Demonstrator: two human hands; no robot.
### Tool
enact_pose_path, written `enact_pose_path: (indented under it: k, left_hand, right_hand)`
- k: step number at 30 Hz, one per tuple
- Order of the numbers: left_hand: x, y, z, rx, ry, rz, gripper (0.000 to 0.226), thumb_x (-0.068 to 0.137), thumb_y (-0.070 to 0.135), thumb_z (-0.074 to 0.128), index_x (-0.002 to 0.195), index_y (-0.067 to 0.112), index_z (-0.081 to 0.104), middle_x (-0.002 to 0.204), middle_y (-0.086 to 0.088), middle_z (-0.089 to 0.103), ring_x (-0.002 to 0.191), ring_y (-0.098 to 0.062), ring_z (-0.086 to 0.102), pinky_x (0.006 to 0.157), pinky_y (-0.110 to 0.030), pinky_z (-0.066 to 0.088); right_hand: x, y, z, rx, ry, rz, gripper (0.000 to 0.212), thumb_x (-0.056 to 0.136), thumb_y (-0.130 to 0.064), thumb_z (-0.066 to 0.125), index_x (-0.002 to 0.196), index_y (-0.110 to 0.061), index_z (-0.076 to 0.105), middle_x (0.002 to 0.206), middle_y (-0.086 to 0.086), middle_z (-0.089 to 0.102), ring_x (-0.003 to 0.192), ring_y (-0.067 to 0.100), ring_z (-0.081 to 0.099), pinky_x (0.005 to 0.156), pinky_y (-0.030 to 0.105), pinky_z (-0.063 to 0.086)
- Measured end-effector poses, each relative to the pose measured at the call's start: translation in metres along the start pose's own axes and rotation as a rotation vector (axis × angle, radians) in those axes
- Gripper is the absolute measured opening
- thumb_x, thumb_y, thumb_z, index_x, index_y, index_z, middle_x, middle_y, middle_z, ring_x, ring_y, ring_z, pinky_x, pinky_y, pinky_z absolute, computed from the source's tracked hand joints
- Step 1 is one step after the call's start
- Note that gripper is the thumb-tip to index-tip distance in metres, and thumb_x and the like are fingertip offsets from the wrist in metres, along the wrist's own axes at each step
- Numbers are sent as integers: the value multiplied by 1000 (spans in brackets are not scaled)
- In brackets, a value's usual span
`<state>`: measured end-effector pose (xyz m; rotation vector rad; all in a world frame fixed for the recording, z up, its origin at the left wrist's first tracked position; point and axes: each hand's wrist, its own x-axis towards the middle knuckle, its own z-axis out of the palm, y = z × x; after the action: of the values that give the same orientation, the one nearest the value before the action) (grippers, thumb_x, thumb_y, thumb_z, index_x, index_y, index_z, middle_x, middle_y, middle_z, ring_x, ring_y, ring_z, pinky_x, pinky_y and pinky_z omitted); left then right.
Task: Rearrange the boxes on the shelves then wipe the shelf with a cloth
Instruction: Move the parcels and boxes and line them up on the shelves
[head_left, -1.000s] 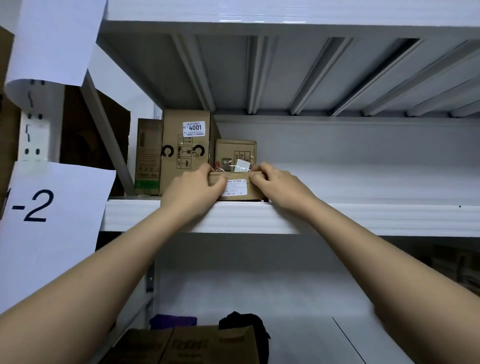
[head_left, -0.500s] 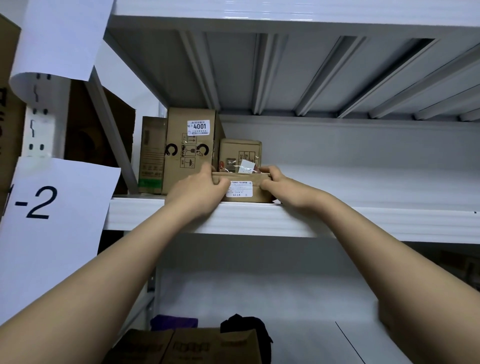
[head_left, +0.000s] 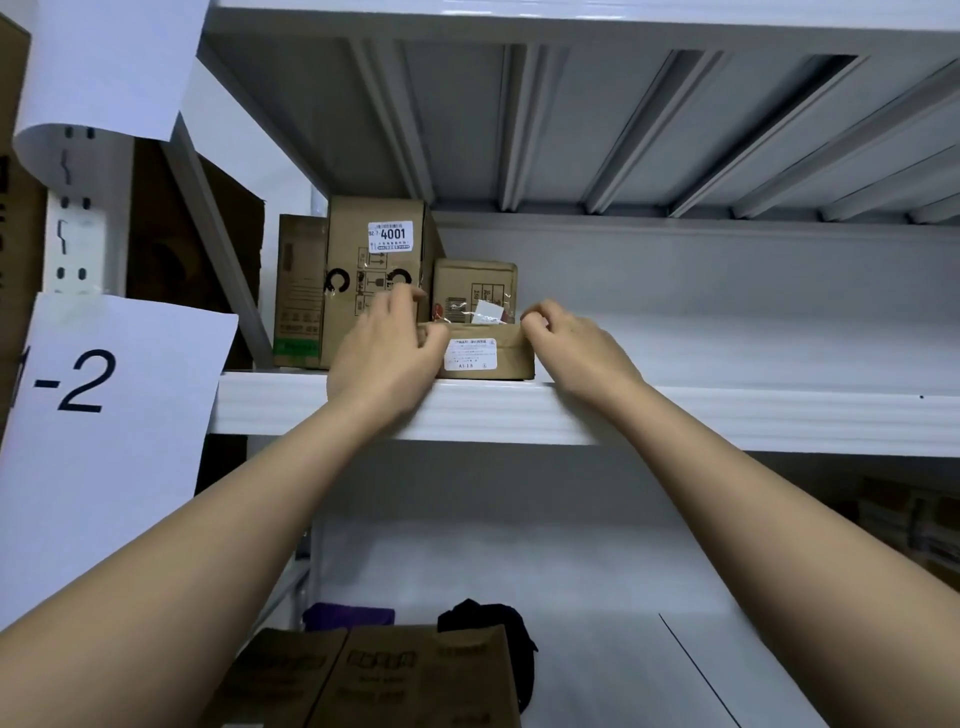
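A flat box (head_left: 488, 353) sits at the shelf (head_left: 727, 415) front edge, just right of the tall box (head_left: 376, 280); left hand (head_left: 387, 353) and right hand (head_left: 576, 348) flank it, fingers loosely curled, holding nothing

Brown cardboard boxes (head_left: 376, 280) – white labels – on a white shelf (head_left: 727, 415).

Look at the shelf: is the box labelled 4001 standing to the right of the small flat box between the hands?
No: the box labelled 4001 stands left of the small flat box, behind the left hand.
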<state>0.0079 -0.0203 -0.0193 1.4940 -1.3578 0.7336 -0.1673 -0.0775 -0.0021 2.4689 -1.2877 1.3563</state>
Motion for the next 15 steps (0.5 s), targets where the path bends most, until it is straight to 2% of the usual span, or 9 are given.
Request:
enact_pose_path:
  k: [3,6,10,15]
  left_hand:
    - [-8,-1,3,56,146,160,41,88,28,42,126,12,48,128,-6,50,116,-23,48,93,-36,39]
    - [-18,3,6,144,173,283,50,82,34,37,123,10,53,126,-8,53,118,-25,48,101,-37,33]
    - [-28,17,17,188,118,387,58,82,37,37,130,7,52,132,-11,53,126,-27,47,112,-42,23]
    - [-38,49,31,140,81,433,61,86,39,36,134,3,50,133,-12,53,127,-27,48,111,-41,23]
  right_hand:
    - [-8,-3,3,-42,204,-18,33,96,-31,28,113,-20,54,111,8,64,99,32,54,75,36,40]
    - [-17,0,5,-64,309,-78,31,97,-29,33,116,-21,56,117,0,63,108,25,54,82,36,41]
    - [-26,9,8,-126,321,-121,32,96,-28,35,121,-21,55,122,-2,60,116,21,50,94,38,39]
    - [-39,31,1,-211,306,-101,33,97,-23,35,120,-21,58,120,-4,62,111,21,53,91,35,38]
